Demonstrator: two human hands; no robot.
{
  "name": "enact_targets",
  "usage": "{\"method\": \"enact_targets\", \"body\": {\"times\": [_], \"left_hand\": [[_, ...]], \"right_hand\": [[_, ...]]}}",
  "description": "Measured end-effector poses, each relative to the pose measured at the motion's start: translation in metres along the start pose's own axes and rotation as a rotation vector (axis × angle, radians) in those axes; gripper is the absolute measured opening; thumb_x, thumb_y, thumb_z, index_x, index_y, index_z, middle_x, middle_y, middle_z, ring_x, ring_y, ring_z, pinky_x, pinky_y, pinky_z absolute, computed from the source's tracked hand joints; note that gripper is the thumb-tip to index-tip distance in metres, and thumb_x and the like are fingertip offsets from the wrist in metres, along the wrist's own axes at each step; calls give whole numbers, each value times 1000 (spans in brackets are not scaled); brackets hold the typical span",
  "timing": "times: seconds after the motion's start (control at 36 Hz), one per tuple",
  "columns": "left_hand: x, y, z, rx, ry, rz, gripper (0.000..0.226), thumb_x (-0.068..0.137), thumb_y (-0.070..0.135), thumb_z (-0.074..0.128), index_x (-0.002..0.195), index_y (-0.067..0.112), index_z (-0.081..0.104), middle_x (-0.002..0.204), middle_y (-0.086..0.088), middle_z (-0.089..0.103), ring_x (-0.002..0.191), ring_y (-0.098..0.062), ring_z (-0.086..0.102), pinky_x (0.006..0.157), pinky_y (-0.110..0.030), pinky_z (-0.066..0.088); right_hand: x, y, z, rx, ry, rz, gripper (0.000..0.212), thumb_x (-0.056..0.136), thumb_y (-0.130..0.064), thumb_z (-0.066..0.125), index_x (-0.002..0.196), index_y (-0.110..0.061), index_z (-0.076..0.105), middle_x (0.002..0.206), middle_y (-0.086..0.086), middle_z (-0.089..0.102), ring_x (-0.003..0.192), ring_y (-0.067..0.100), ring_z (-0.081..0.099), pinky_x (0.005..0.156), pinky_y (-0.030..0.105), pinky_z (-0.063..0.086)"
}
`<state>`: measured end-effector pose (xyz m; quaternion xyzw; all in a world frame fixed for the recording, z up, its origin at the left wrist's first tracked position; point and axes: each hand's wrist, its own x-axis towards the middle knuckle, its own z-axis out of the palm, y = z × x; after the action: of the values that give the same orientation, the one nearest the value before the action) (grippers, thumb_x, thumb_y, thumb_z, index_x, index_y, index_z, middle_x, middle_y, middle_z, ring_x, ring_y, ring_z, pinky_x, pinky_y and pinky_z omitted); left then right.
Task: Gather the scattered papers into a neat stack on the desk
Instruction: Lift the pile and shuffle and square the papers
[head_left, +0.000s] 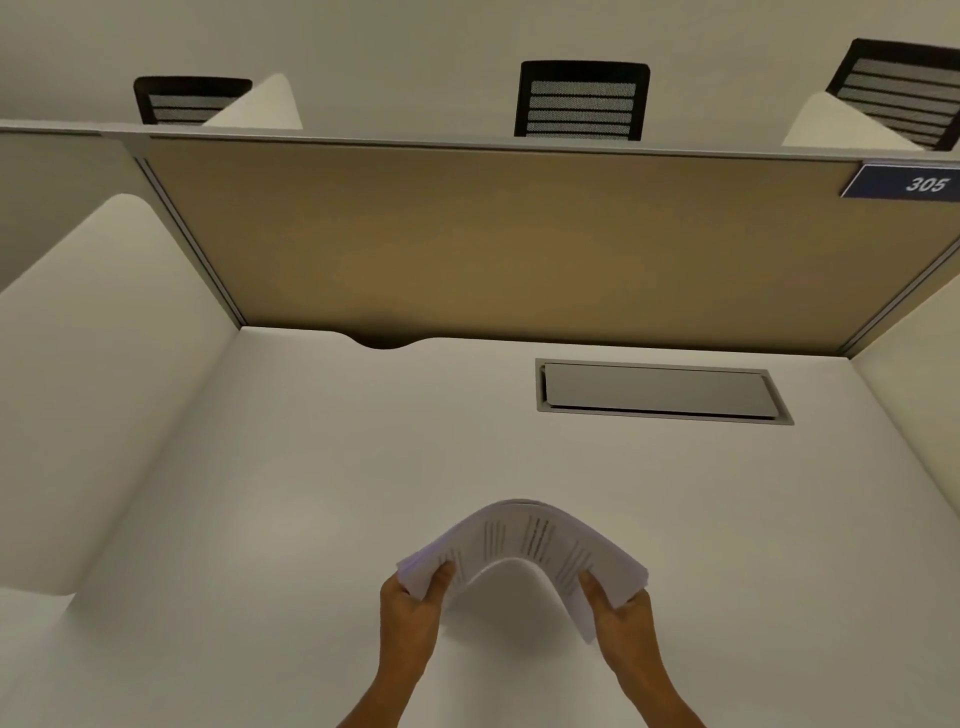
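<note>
A smooth white desk (311, 493) sits in a study booth, closed in by white side walls and a tan, cloth-like back panel (493, 244) with a thin metal frame. A blue sign (904, 183) reading 305 is cut off at the right edge. Set into the desk is a grey rectangular metal flap (657, 392), and a rounded dark notch (383, 340) breaks the back edge. Three black mesh chair backs (582, 101) show above the panel, their lower parts hidden. Near the front of the desk, the papers (524, 545) are bowed into an arch, printed lines too blurred to read. The left hand (413, 608) pinches their left end, thumb on top; the right hand (621, 618) grips the right end likewise. Whether the stack touches the desk is unclear.
</note>
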<state>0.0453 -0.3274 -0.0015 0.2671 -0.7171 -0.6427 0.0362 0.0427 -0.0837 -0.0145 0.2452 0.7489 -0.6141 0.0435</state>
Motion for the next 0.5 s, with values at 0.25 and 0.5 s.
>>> {"method": "enact_targets", "body": {"times": [0.25, 0.5], "left_hand": [[9, -8, 4, 104, -113, -1, 17, 87, 16, 72, 101, 25, 67, 87, 12, 71, 83, -9, 68, 69, -19, 51], [31, 9, -22, 103, -103, -42, 14, 80, 14, 80, 84, 24, 71, 76, 3, 77, 82, -28, 75, 54, -20, 56]], "right_hand": [[6, 8, 4, -78, -51, 30, 32, 96, -20, 64, 124, -29, 53, 106, -16, 63, 98, 8, 62, 88, 30, 47], [32, -51, -31, -492, -311, -93, 21, 96, -23, 63, 76, -16, 66, 67, 3, 66, 54, 10, 56, 51, 21, 42]]}}
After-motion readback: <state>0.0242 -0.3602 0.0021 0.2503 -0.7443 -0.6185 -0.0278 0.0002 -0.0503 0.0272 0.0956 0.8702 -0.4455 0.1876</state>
